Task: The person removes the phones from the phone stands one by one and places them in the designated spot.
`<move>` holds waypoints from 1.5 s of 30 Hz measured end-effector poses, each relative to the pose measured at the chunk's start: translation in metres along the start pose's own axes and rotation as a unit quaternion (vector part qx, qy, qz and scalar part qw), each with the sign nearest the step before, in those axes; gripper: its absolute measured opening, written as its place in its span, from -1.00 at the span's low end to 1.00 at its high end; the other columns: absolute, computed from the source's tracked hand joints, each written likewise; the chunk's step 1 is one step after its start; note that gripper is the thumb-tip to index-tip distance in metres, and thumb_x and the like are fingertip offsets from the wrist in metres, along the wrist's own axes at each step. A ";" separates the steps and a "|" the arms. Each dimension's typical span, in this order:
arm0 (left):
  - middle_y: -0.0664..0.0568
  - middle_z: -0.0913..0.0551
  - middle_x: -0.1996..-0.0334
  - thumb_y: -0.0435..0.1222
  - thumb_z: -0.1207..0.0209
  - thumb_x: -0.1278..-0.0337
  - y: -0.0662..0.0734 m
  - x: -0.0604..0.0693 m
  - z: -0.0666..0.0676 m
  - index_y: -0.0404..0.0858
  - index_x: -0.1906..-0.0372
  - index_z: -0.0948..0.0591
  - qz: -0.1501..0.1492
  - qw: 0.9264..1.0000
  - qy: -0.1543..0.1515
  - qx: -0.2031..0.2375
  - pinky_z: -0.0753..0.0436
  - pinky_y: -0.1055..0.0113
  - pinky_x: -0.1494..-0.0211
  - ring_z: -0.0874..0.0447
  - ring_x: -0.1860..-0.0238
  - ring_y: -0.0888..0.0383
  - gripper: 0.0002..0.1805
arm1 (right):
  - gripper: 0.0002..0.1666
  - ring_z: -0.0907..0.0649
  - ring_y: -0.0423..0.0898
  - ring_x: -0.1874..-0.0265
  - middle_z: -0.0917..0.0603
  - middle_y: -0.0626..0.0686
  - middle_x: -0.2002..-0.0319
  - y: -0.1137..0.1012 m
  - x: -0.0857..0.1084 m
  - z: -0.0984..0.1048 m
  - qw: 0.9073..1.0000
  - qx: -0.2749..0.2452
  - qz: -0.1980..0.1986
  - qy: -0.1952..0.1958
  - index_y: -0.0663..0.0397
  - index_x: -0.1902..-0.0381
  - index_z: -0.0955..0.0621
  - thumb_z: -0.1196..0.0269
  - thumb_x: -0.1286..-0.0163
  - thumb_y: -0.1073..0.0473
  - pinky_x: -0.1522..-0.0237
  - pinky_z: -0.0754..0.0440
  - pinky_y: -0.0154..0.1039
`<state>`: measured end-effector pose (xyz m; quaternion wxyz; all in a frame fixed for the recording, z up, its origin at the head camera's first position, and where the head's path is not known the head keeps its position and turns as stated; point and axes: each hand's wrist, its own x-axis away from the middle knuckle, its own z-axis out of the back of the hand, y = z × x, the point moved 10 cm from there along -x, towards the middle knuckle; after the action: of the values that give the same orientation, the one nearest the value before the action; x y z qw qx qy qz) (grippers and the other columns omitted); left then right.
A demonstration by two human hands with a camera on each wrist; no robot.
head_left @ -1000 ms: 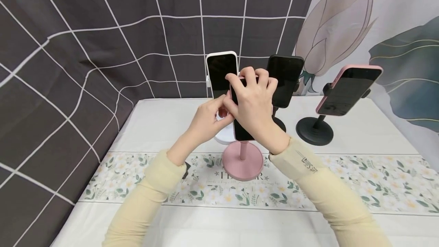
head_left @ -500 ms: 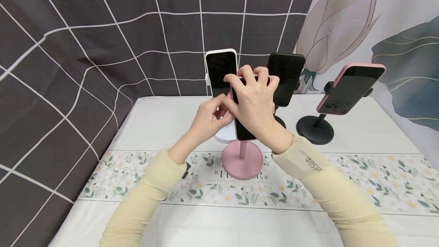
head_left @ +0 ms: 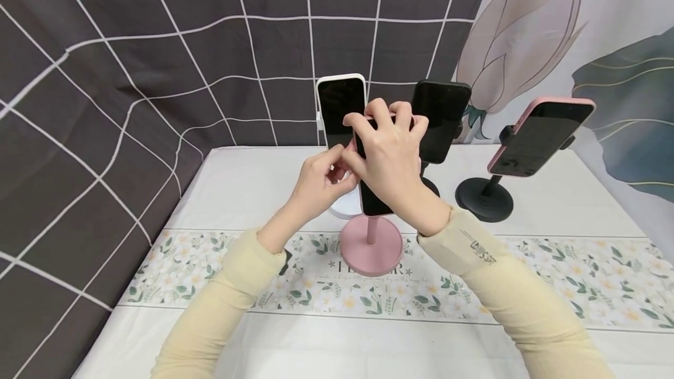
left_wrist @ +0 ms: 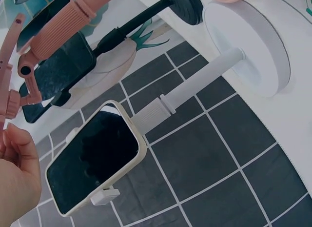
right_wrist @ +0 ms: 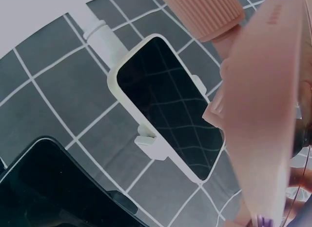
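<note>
In the head view, a pink-edged phone stands on a pink phone stand at the middle of the table. My right hand grips this phone from the front, its fingers bent over the top edge and covering much of the screen. Beside it, my left hand pinches the left side of the holder with thumb and fingers. The left wrist view has that hand's fingertips against the pink holder joint. Up close in the right wrist view is the phone's pink body; the right fingers are mostly hidden.
Behind the hands, a white-framed phone sits in a white stand. A black phone and, farther right, another pink phone stand on black stands. A grey grid-patterned cloth hangs along the back and left.
The head view has shifted very slightly. Both hands keep almost the same place on the phone and holder, the left fingers moving only a little.
</note>
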<state>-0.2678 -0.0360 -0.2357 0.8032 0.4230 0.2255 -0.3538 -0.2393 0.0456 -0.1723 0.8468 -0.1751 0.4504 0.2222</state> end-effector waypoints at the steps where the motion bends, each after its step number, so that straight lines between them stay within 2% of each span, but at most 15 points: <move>1: -0.02 -0.39 0.64 -0.38 -0.14 0.05 0.000 0.000 0.000 -0.30 0.48 -0.38 0.000 1.000 0.000 0.001 -0.38 0.48 0.46 -0.37 0.56 0.19 -0.85 | -0.74 -0.37 0.19 0.13 -0.51 0.15 0.23 0.000 0.000 -0.001 1.000 0.001 0.000 -0.003 0.04 0.22 -0.63 -0.18 -0.07 0.22 0.17 -0.21 0.20; 6: -0.03 -0.39 0.64 -0.38 -0.15 0.04 -0.001 0.001 -0.001 -0.30 0.48 -0.38 0.000 1.000 0.003 0.010 -0.38 0.47 0.46 -0.36 0.56 0.19 -0.85 | -0.73 -0.37 0.19 0.14 -0.51 0.15 0.23 0.000 0.001 -0.002 1.000 0.000 -0.003 -0.010 0.04 0.23 -0.63 -0.18 -0.06 0.24 0.17 -0.20 0.21; 14: -0.02 -0.39 0.64 -0.35 -0.20 0.03 -0.001 0.005 0.004 -0.31 0.48 -0.42 -0.010 1.000 0.023 0.018 -0.30 0.47 0.50 -0.32 0.58 0.22 -0.83 | -0.80 -0.37 0.20 0.14 -0.52 0.14 0.24 0.001 -0.001 0.001 1.000 -0.008 -0.004 -0.010 0.04 0.29 -0.62 -0.17 -0.07 0.25 0.17 -0.21 0.21; 20: -0.02 -0.40 0.63 -0.35 -0.19 0.00 0.001 0.006 0.005 -0.29 0.46 -0.44 -0.014 0.999 0.022 0.027 -0.29 0.47 0.50 -0.32 0.57 0.22 -0.85 | -0.83 -0.37 0.19 0.14 -0.53 0.12 0.26 0.003 -0.002 0.003 1.000 -0.023 -0.002 -0.016 0.04 0.31 -0.61 -0.16 -0.09 0.27 0.21 -0.20 0.20; 27: -0.02 -0.42 0.63 -0.33 -0.14 -0.02 0.003 0.006 0.005 -0.31 0.42 -0.46 -0.014 1.000 0.020 -0.001 -0.32 0.47 0.49 -0.33 0.58 0.21 -0.88 | -0.79 -0.36 0.17 0.16 -0.52 0.11 0.28 0.005 -0.002 0.008 0.997 -0.069 0.014 -0.030 0.04 0.28 -0.62 -0.14 -0.10 0.27 0.24 -0.21 0.16; 34: 0.00 -0.41 0.65 -0.30 -0.17 0.00 0.005 0.006 0.010 -0.30 0.46 -0.45 -0.018 0.999 0.032 -0.036 -0.30 0.47 0.49 -0.33 0.58 0.21 -0.85 | -0.80 -0.35 0.15 0.17 -0.51 0.13 0.28 0.003 -0.001 0.012 0.995 -0.084 0.039 -0.023 0.05 0.27 -0.63 -0.17 -0.11 0.29 0.25 -0.22 0.13; 45: -0.02 -0.48 0.63 -0.30 -0.19 0.01 0.012 0.005 0.011 -0.29 0.48 -0.47 -0.063 0.994 0.036 -0.079 -0.40 0.44 0.47 -0.41 0.57 0.18 -0.85 | -0.72 -0.33 0.16 0.19 -0.50 0.16 0.24 0.002 0.004 0.015 0.990 -0.121 0.077 -0.014 0.13 0.18 -0.60 -0.16 -0.10 0.30 0.27 -0.18 0.07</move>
<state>-0.2545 -0.0424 -0.2263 0.8015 0.3557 0.3074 -0.3695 -0.2277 0.0555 -0.1680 0.8063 -0.2377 0.4202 0.3417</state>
